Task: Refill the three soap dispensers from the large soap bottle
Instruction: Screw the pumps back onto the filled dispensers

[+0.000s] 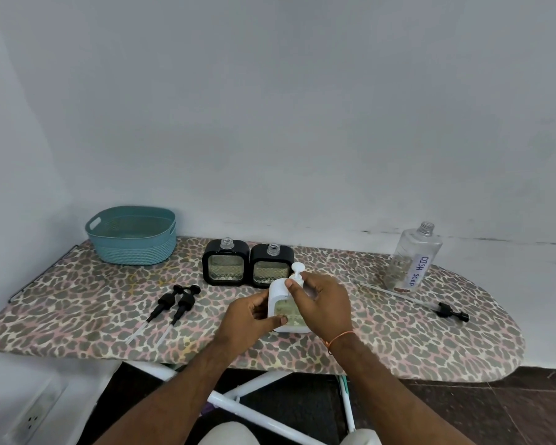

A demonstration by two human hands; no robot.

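White dispenser [288,308]: light, rigid, slick plastic; I steady its side
Left hand [251,316]: closed round body
Right hand [321,303]: fingers pinching pump collar [296,277]

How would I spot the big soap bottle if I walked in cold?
Find the leopard-print ironing board and follow it to its rounded right end. The large soap bottle stands there by the wall, clear, uncapped, nearly empty, alone in bearing a handwritten "DISH SOAP" label.
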